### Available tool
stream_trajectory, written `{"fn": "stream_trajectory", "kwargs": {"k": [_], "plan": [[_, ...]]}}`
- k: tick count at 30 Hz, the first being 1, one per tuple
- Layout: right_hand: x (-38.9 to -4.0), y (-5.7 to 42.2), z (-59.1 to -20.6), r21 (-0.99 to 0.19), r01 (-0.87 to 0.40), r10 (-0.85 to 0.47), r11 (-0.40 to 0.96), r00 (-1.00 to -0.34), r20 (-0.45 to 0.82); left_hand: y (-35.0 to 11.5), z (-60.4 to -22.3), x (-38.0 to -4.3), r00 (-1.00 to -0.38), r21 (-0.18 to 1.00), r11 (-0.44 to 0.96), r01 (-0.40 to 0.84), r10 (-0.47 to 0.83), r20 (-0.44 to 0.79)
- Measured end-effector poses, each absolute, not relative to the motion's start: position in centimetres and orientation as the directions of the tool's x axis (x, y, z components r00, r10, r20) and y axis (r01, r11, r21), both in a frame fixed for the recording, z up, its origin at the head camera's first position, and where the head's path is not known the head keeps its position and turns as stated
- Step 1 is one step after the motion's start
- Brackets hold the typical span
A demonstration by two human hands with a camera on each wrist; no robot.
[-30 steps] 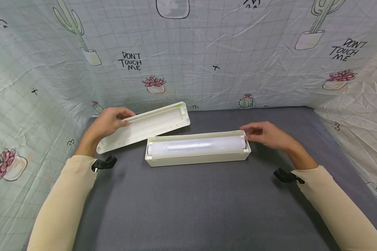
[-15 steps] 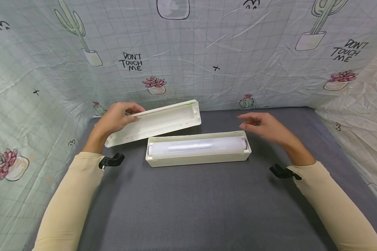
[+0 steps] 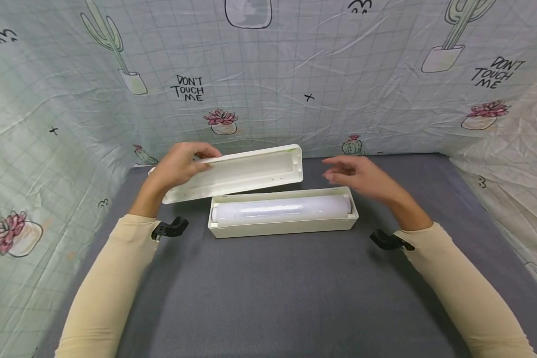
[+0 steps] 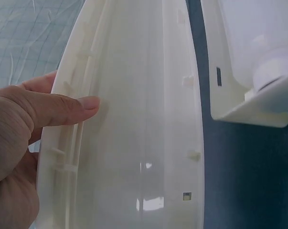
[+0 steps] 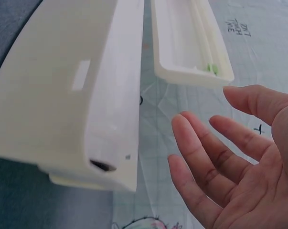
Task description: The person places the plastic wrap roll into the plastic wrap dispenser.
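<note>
Cactus-print cloth [image 3: 268, 74] hangs at twelve o'clock behind a grey table [image 3: 268, 288]. In the head view, the white box [image 3: 282, 229] lies open mid-table with a glossy roll [image 3: 282, 209] inside; the lid [image 3: 246, 171] is held up at ten o'clock from it. The left hand [image 3: 181, 164] pinches the lid's far edge; the right hand [image 3: 362, 176], at two o'clock, has loosely parted fingers and holds nothing. Gripped by one hand, off-centre, the lid could twist — its free end might strike the box. In the left wrist view, the box corner sits at two o'clock, a narrow gap away — little room for a swing. In the right wrist view, spread fingers at four o'clock stop short of the lid; the box, nine to ten o'clock, could be bumped.
</note>
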State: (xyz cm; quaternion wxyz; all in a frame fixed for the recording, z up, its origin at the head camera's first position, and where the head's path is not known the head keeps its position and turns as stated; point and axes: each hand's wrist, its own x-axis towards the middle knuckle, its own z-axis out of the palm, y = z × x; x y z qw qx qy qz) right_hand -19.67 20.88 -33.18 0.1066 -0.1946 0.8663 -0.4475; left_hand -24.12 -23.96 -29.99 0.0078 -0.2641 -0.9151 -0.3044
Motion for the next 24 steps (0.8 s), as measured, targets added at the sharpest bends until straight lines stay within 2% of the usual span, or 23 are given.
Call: {"fn": "stream_trajectory", "kwargs": {"k": [8,16,24], "plan": [[-20.3,19.7,-33.2,-0.840,-0.240,-0.457,0.487,-0.889,-0.011,-22.5,-29.8,-24.3,-0.838,0.558,0.646,0.520,0.512,0.189],[-20.6,18.8,-33.2,-0.884,-0.177,-0.427,0.434,-0.904,-0.029,-21.0,-29.4,-24.1,-0.811,0.545,0.621,0.563,0.542,0.221],[-20.8,18.7,-33.1,-0.874,-0.158,-0.412,0.459,-0.910,-0.052,-19.9,-29.2,-24.2,-0.796,0.548,0.604,0.579,0.564,0.219]]}}
